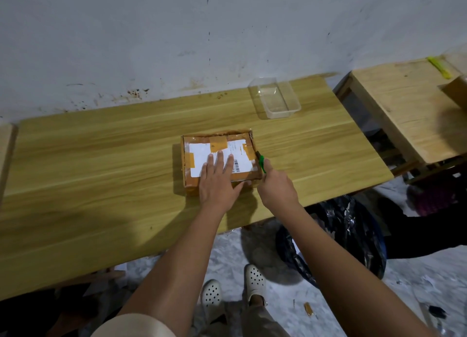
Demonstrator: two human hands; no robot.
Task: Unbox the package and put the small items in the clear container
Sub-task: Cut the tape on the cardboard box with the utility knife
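Note:
A flat cardboard package [199, 144], taped in brown with a white shipping label, lies in the middle of the wooden table [101, 160]. My left hand [218, 179] rests flat on its lid with fingers spread. My right hand [276, 185] grips a green cutter [260, 161] whose tip touches the package's right edge. The clear container [275, 100] stands with nothing in it at the table's far right, near the wall.
A second wooden table [409, 109] stands to the right with a yellow object [439, 66] on it. A black plastic bag [348, 235] lies on the floor under my right arm. Scraps litter the floor around my white shoes [255, 281].

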